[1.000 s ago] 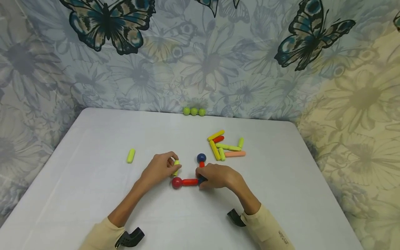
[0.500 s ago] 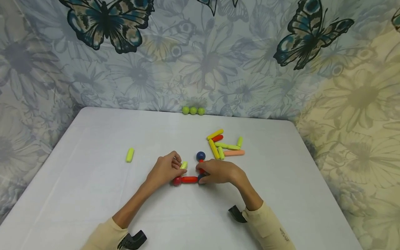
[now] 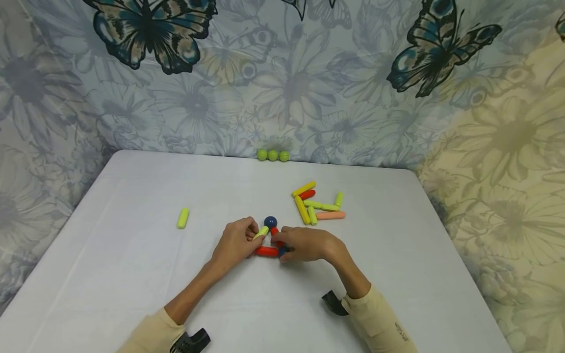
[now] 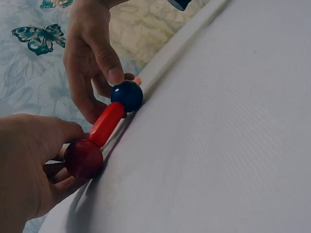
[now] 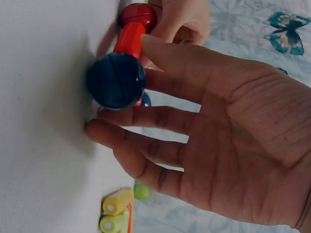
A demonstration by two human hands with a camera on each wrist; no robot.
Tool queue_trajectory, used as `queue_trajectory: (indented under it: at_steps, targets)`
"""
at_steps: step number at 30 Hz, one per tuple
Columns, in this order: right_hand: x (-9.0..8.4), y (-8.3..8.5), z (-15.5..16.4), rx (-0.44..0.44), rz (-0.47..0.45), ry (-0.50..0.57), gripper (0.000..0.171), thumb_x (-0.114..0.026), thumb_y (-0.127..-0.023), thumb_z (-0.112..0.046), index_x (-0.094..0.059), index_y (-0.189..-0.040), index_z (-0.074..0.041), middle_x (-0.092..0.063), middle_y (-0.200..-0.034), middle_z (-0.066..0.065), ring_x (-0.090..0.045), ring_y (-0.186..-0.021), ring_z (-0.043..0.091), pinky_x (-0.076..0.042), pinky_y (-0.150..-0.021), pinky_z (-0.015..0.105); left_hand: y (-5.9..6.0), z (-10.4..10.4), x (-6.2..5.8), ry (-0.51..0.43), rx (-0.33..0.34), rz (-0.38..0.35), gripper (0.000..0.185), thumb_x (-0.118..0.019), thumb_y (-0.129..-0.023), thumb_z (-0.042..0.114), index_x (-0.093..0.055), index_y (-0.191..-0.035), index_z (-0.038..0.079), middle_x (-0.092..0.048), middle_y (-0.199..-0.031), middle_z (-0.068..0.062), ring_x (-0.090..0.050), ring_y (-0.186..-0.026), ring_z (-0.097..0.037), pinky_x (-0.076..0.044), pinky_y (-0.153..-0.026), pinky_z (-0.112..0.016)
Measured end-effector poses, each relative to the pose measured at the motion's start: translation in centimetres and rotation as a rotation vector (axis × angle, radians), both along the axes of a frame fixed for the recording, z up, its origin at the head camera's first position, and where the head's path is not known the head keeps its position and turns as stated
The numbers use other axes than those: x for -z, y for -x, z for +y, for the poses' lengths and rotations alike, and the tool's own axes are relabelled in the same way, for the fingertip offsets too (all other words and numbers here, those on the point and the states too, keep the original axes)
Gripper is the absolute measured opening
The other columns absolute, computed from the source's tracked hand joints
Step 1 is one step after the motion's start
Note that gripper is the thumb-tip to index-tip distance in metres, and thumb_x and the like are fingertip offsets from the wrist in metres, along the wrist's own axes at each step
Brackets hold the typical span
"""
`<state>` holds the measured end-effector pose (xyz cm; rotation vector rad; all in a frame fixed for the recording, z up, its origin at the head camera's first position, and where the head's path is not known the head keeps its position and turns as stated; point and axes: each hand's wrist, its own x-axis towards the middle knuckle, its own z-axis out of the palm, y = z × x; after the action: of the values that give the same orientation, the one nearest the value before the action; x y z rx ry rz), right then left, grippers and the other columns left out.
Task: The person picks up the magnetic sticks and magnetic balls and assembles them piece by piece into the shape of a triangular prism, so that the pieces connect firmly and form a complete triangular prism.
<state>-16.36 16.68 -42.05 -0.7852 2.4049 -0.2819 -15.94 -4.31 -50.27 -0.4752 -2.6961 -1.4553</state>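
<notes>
Bright, even, soft light from overhead throughout. Only faint, short shadows under the forearms on the white surface [image 3: 132, 274], no hard glare. Head view sharp at centre, bowed and stretched toward the edges. Wrist views close and slightly soft; right hand [image 5: 228, 131] large and a little blurred, dull sheen on the dark blue ball [image 5: 116, 80].

A red stick [image 3: 267, 252] lies flat on the white table, running from nine to three o'clock. A dark red ball [image 4: 83, 158] caps its nine o'clock end and a dark blue ball [image 5: 117, 80] its three o'clock end. From that blue ball a second, shorter red stick [image 3: 275, 232] angles toward eleven o'clock, ending in another blue ball [image 3: 270, 222]. A yellow-green stick [image 3: 261, 232] leans tilted at this ball's seven o'clock, just beside it.
</notes>
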Motion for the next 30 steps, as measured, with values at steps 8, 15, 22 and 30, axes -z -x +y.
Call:
queue_trajectory:
  at_steps: [8, 15, 22, 30]
  targets:
    - [0.0, -0.1, 0.1, 0.042, 0.034, -0.049, 0.042, -0.076, -0.096, -0.016, -0.064, -0.136, -0.015, -0.065, -0.116, 0.001, -0.062, -0.102, 0.014, -0.056, -0.1, 0.037, 1.7, -1.1, 2.4, -0.022, 0.2, 0.011, 0.015, -0.075, -0.098, 0.023, -0.065, -0.102, 0.012, -0.07, -0.087, 0.002, -0.061, -0.076, -0.004, -0.054, -0.072, -0.019]
    - [-0.2, 0.1, 0.4, 0.023, 0.029, -0.043, 0.047, -0.075, -0.097, -0.018, -0.06, -0.141, -0.018, -0.065, -0.116, 0.001, -0.06, -0.1, 0.016, -0.056, -0.097, 0.037, 1.9, -2.0, 2.6, -0.011, 0.308, 0.047, 0.023, -0.074, -0.098, 0.027, -0.061, -0.111, 0.013, -0.063, -0.086, 0.004, -0.057, -0.075, -0.006, -0.051, -0.069, -0.02]
    - [-0.5, 0.1, 0.7, 0.043, -0.001, -0.052, 0.053, -0.075, -0.097, -0.018, -0.056, -0.147, -0.021, -0.064, -0.114, 0.001, -0.059, -0.1, 0.017, -0.055, -0.096, 0.039, 1.7, -1.8, 2.5, 0.004, 0.331, 0.059, 0.027, -0.077, -0.096, 0.026, -0.058, -0.112, 0.015, -0.058, -0.082, 0.005, -0.053, -0.071, -0.004, -0.047, -0.065, -0.018]
    - [-0.7, 0.0, 0.5, 0.05, 0.003, -0.049, 0.056, -0.076, -0.096, -0.016, -0.055, -0.148, -0.021, -0.065, -0.111, 0.002, -0.059, -0.101, 0.018, -0.055, -0.094, 0.039, 1.7, -1.9, 2.5, 0.006, 0.315, 0.066, 0.026, -0.077, -0.095, 0.024, -0.058, -0.11, 0.015, -0.058, -0.081, 0.005, -0.053, -0.07, -0.005, -0.046, -0.065, -0.018]
